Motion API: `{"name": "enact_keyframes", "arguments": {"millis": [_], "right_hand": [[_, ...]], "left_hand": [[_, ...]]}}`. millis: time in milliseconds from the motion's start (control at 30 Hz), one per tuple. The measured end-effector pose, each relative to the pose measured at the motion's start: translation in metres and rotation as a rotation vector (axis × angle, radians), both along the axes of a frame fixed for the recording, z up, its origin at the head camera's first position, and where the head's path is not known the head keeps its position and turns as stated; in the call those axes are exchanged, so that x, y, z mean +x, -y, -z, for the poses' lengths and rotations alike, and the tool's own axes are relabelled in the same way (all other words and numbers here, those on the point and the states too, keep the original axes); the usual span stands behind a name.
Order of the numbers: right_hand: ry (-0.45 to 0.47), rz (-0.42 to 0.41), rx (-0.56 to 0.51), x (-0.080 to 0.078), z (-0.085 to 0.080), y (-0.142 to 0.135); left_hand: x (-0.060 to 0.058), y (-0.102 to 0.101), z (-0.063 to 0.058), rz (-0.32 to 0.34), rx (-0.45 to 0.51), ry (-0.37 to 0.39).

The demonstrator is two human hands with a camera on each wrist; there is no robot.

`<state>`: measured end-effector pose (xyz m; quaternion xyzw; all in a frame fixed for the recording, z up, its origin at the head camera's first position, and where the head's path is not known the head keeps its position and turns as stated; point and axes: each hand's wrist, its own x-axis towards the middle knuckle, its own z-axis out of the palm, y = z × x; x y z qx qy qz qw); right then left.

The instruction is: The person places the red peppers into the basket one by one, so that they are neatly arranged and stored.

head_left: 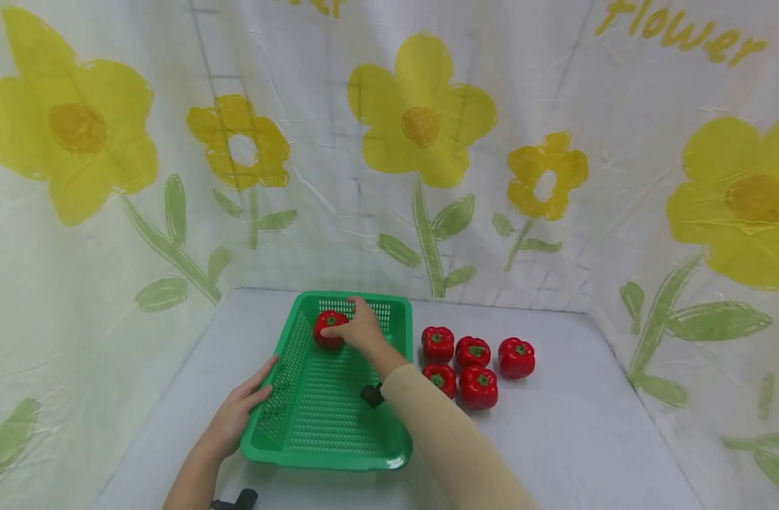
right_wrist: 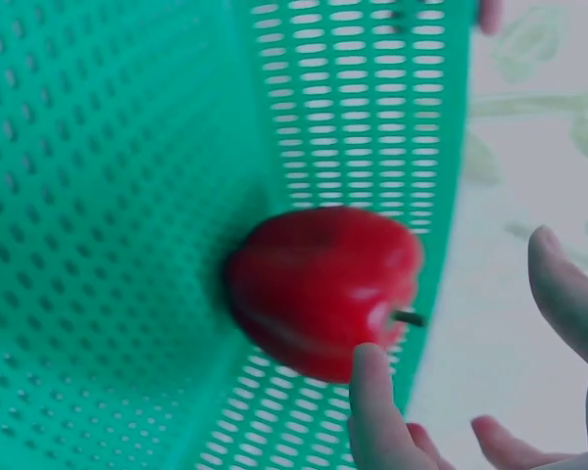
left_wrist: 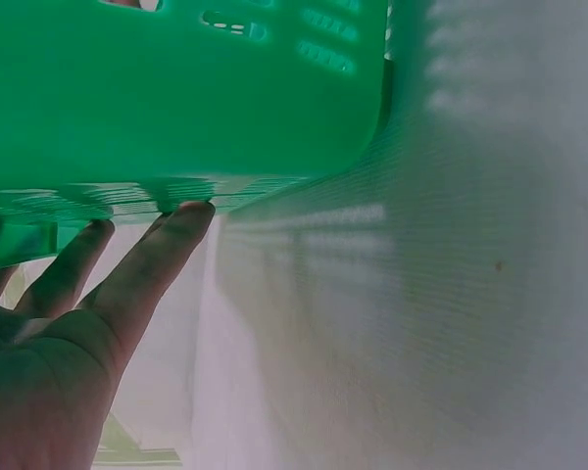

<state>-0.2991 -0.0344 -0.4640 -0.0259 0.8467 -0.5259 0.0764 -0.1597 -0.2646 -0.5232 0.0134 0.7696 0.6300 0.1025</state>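
Observation:
A green plastic basket (head_left: 326,460) with slotted walls stands on the white table. In its far left corner sits a red bell pepper (head_left: 328,333), its short green stem (right_wrist: 408,318) showing in the right wrist view. My right hand (head_left: 362,327) reaches over the basket beside this pepper, thumb and fingers spread apart. One fingertip overlaps the pepper's edge in the right wrist view, and nothing is gripped. Along the basket's left side lies my left hand (head_left: 233,411). Its extended fingers (left_wrist: 152,269) touch the green wall from outside.
Several more red bell peppers (head_left: 479,387) stand grouped on the table (head_left: 574,432) to the right of the basket, close to my right forearm. A white curtain (head_left: 326,234) painted with yellow flowers hangs behind and at both sides of the table.

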Motion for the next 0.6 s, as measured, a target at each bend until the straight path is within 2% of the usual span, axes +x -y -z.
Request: {"name": "enact_keyframes", "arguments": {"millis": [367,600], "right_hand": [[-0.048,-0.056,-0.142,0.024,-0.029,-0.026],[-0.08,-0.086,-0.214,0.044,-0.039,-0.045]], "left_hand": [[0.001,0.0,-0.001,-0.004,0.007,-0.007],[0.0,0.0,0.003,-0.001,0.003,-0.014]]}}
